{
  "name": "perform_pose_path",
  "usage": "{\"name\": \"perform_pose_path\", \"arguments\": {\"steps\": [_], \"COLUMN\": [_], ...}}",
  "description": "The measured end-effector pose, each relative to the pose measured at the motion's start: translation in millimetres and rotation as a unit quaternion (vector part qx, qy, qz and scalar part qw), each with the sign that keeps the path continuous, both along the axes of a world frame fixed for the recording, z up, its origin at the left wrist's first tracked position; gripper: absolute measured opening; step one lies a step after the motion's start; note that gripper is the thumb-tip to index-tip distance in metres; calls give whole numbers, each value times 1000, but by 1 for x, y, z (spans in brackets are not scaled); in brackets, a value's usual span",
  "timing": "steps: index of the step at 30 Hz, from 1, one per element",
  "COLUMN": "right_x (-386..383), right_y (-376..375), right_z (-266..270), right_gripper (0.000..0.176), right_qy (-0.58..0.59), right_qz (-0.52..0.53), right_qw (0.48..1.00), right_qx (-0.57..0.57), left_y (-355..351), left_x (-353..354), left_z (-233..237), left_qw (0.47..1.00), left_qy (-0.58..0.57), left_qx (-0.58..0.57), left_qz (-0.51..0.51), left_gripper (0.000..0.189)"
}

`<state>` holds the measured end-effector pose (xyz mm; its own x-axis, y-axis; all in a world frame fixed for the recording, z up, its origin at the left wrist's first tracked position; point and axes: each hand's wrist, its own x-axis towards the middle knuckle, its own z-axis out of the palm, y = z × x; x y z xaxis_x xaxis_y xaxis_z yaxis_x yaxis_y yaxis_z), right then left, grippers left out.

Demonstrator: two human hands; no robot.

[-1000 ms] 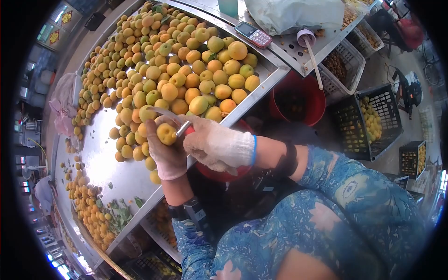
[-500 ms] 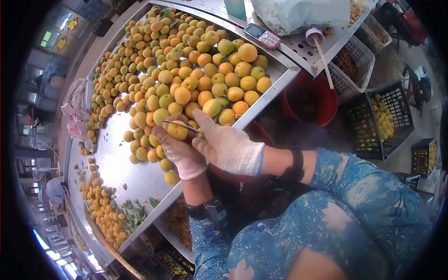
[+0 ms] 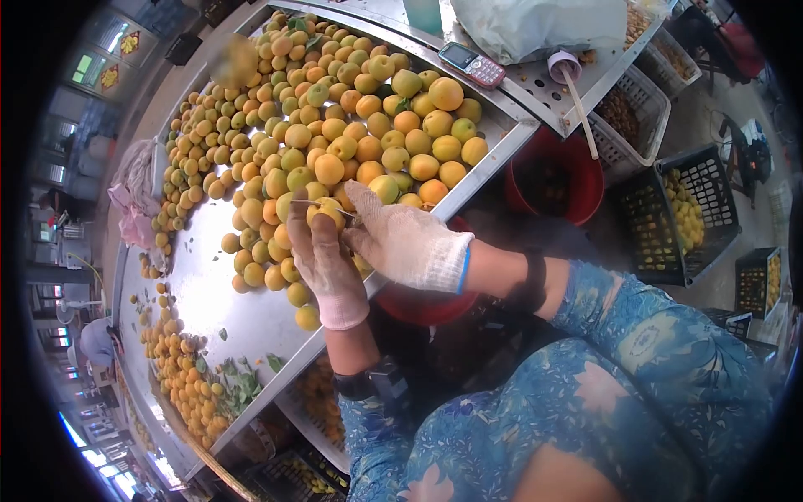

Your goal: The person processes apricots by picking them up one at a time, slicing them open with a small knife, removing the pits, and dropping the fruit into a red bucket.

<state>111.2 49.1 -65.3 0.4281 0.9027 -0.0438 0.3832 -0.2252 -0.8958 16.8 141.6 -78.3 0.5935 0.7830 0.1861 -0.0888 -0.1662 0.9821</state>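
My left hand [image 3: 324, 266], in a stained pale glove, holds a yellow apricot [image 3: 328, 212] among its fingertips at the table's near edge. My right hand [image 3: 400, 243], gloved in white with a blue cuff edge, is closed on a small knife [image 3: 304, 202]; its handle is mostly hidden by the fingers. The thin blade lies across the top of the apricot, and whether it has cut in cannot be made out. Both hands are close together, beside a large spread of yellow-green and orange apricots [image 3: 328, 170].
Apricots cover much of the metal table [image 3: 205, 243]. A phone [image 3: 471, 65] and a pink cup [image 3: 563, 67] with a stick are at the back right. Red buckets [image 3: 577, 180] and black crates [image 3: 711, 209] stand below. A blurred yellow round object [image 3: 234, 60] appears at upper left.
The fingers of my left hand have straightened upward around the apricot, and the blade shows less of its length. A blurred yellow round object has appeared at upper left.
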Motion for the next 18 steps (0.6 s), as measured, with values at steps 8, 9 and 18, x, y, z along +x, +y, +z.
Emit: {"name": "perform_pose_path", "arguments": {"steps": [8, 9, 18], "right_x": [-17, -16, -14], "right_y": [4, 4, -1], "right_z": [2, 0, -8], "right_gripper": [67, 67, 58], "right_qy": [-76, -77, -73], "right_qz": [-32, -33, -8], "right_qw": [992, 992, 997], "right_qx": [-92, -92, 6], "left_y": [-10, -6, 22], "left_x": [12, 9, -6], "left_z": [-5, -10, -48], "left_qw": [940, 940, 974], "left_qy": [-169, -169, -11], "left_qx": [-298, -297, 183], "left_qz": [14, 13, 135], "left_gripper": [57, 57, 49]}}
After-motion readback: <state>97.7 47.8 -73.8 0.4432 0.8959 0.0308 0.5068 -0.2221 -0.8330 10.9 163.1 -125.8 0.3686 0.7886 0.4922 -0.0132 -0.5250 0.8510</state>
